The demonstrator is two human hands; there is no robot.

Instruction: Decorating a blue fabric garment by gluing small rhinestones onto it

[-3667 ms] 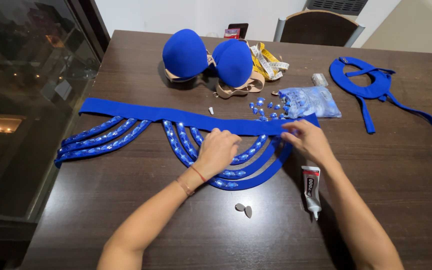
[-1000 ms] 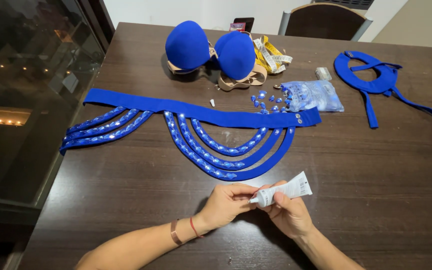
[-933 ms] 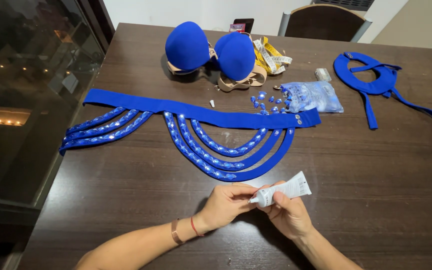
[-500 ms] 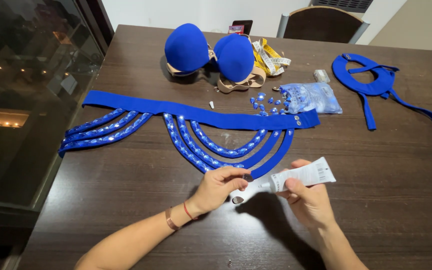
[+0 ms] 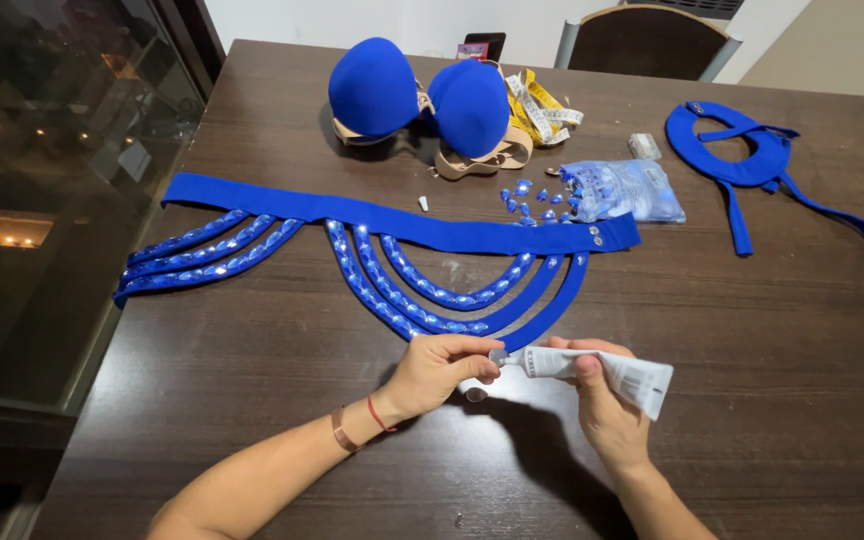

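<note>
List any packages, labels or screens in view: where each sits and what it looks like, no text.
Glue tube: held in the right hand, nozzle at the left hand; flat, white-grey.
Plastic bag of blue gems: right of the blue bra cups; clear, crumpled.
Small clear packet: just behind the bag.
Dark phone-like object: far table edge, upright; screen dark.

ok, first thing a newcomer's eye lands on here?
Probably the long blue fabric belt with draped gem-studded loops, stretched across the middle of the dark wooden table. Next, the blue bra cups at the far edge. Near the camera, the right hand holds a white glue tube, the left hand at its nozzle.
</note>
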